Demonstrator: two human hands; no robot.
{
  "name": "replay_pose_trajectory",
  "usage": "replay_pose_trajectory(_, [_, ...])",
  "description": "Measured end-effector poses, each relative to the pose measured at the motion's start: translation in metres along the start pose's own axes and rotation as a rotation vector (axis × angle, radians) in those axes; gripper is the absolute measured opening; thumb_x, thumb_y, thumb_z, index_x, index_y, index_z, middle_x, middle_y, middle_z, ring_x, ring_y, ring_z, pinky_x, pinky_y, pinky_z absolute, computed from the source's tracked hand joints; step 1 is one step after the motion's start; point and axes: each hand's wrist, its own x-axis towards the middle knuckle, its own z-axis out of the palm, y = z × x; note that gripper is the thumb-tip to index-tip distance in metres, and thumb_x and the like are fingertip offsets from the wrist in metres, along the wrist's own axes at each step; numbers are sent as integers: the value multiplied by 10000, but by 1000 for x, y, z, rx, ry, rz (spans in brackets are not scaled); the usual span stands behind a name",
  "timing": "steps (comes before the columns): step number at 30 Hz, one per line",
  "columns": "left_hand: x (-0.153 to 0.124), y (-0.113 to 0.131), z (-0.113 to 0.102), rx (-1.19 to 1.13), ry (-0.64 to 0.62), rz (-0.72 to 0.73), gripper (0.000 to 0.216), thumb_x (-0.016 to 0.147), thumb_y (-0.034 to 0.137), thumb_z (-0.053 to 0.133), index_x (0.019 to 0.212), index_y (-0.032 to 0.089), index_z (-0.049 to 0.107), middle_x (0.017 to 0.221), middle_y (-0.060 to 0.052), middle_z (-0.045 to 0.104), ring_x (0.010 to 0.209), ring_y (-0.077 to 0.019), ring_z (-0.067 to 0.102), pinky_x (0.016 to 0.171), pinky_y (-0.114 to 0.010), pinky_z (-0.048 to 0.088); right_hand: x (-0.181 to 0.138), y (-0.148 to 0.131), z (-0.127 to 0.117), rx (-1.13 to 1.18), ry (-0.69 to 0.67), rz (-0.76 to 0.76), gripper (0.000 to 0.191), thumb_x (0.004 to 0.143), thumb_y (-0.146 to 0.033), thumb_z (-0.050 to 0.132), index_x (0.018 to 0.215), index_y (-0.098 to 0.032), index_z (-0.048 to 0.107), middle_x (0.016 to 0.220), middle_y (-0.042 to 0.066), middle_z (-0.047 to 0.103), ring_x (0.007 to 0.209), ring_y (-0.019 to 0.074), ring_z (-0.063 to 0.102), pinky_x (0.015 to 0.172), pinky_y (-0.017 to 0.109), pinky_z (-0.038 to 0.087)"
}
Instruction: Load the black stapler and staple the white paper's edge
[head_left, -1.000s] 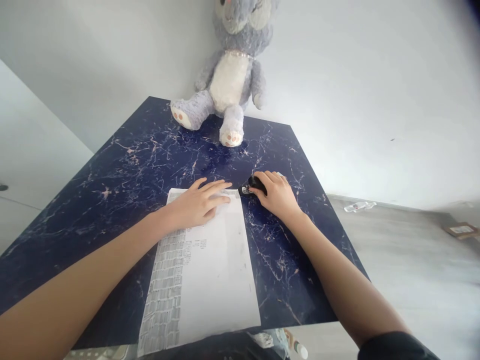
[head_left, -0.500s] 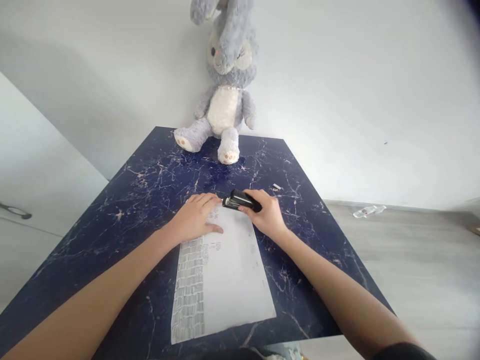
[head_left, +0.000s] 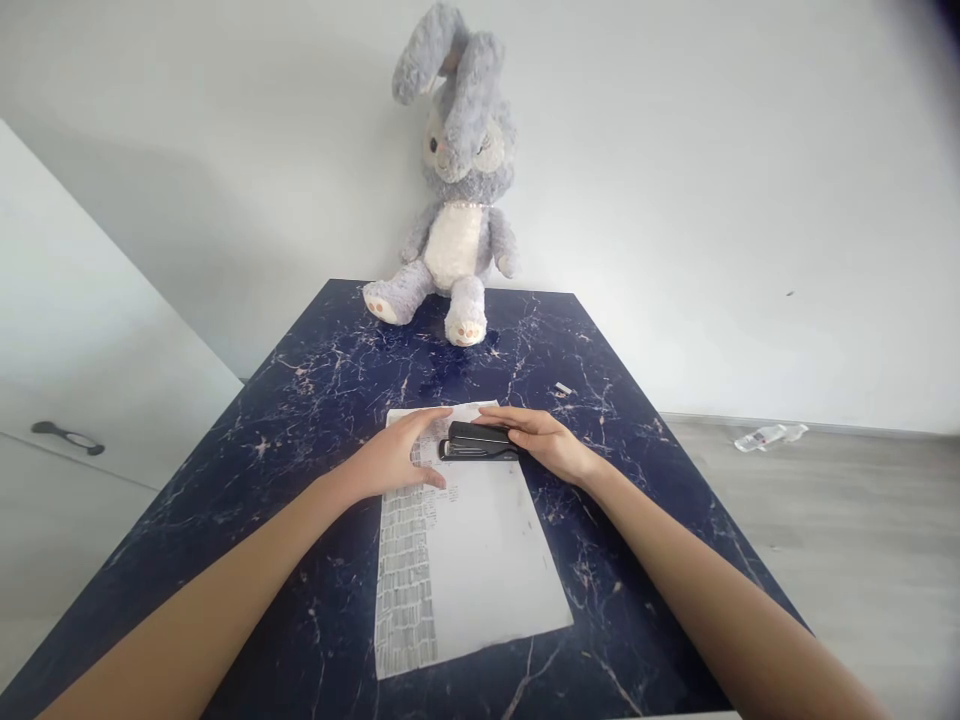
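A white printed sheet of paper [head_left: 472, 550] lies on the dark blue marbled table [head_left: 315, 400]. My left hand [head_left: 397, 458] presses flat on the sheet's upper left part, fingers spread. My right hand [head_left: 544, 440] grips a black stapler [head_left: 476, 442] from the right. The stapler lies sideways across the top of the sheet, its nose pointing left toward my left fingertips.
A grey and white plush rabbit [head_left: 456, 190] sits at the table's far edge against the white wall. A small pale scrap [head_left: 562, 389] lies on the table right of the paper. A white cabinet with a dark handle [head_left: 67, 437] stands left. A clear bottle [head_left: 765, 437] lies on the floor.
My right hand has carried the stapler leftward from beside the sheet onto its top edge. The camera has tilted up, showing the whole rabbit. My left hand has stayed on the paper.
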Motion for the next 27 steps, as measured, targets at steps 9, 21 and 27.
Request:
replay_pose_trajectory(9, [6,6,7,-718,354,33,710,1050,692,216,1365,226,650,1493,-103,595,1460,-292,470,1257,-513,295,0,0,-11,12,-66,48,693,971,-433,684,1590,-295,404,1549,115,524,1443,291,493,1205,528,387])
replay_pose_trajectory(21, [6,21,14,-965,264,-189,468,906,439,770,1281,185,653,1396,-151,659,1275,-300,648,1144,-519,491,-2,-15,49,-1257,148,-629,402,995,-61,585,1347,-241,659,1360,95,685,1357,308,587,1085,516,536])
replay_pose_trajectory(27, [5,7,11,-836,436,-247,406,855,413,819,1127,152,669,1194,-152,760,1058,-279,761,1036,-507,591,-1,-15,50,-1095,432,-476,412,970,-51,552,1307,-244,689,1275,90,726,1276,304,640,1044,522,552])
